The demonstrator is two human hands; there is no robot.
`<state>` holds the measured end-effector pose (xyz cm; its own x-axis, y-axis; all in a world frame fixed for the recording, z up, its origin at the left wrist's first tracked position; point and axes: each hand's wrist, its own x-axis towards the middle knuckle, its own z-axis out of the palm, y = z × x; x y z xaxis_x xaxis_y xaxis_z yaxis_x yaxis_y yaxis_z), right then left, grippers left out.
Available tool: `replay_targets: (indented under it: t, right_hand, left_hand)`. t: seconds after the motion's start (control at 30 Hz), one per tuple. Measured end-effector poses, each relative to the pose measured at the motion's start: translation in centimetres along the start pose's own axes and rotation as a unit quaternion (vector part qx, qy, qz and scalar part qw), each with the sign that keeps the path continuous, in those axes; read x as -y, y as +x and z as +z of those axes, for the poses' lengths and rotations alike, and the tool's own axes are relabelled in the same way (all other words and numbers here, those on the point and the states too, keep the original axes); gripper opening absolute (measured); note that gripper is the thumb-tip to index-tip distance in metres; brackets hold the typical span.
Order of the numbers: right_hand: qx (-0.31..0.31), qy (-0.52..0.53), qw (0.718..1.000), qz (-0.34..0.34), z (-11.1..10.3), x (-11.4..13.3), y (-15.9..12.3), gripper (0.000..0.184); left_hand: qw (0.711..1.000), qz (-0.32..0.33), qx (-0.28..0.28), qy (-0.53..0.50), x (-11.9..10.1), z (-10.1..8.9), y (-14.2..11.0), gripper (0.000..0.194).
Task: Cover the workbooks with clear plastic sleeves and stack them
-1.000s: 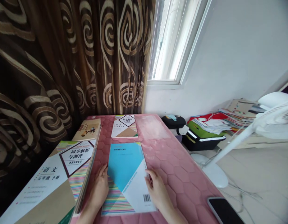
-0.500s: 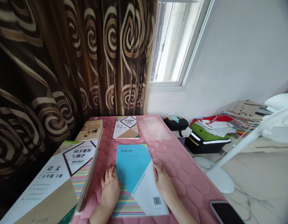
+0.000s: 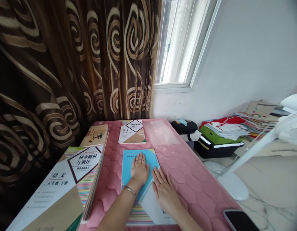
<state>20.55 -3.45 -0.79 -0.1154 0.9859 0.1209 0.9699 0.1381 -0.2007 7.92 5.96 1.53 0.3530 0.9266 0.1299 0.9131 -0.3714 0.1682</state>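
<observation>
Blue-and-white book (image 3: 147,202): lower centre of the frame, flat on the pink surface (image 3: 198,189)
Left hand (image 3: 140,170): palm down on its blue part, fingers extended
Right hand (image 3: 166,192): flat across its right edge, fingers outstretched
Book stack (image 3: 57,192): lower left

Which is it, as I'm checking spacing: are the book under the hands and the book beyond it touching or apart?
Apart: the head view shows pink table covering between the blue-and-white book and the far book.
</observation>
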Motion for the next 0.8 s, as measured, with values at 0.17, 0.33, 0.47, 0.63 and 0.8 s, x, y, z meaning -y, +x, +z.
replay_targets:
  t: [0.17,0.33,0.47,0.63,0.8]
  right_hand:
    - [0.007,0.008,1.0,0.003,-0.4,0.3,0.0,0.058]
    - [0.028,0.005,1.0,0.01,-1.0,0.5,0.1,0.057]
    - [0.035,0.0,0.999,0.012,-1.2,0.6,0.0,0.056]
    - [0.02,0.016,0.998,-0.054,-0.5,2.8,1.1,0.056]
    - [0.01,0.055,0.983,-0.175,-0.5,4.2,6.9,0.053]
  left_hand:
    - [0.997,-0.07,-0.018,0.039,5.6,-1.1,2.4,0.059]
    - [0.995,-0.074,-0.05,0.052,6.8,-1.0,1.1,0.059]
    - [0.992,-0.022,-0.093,0.078,5.4,0.8,-3.6,0.058]
    - [0.995,0.045,-0.065,0.064,4.8,1.9,-8.6,0.058]
    - [0.997,0.047,-0.004,0.054,4.5,0.0,-8.5,0.057]
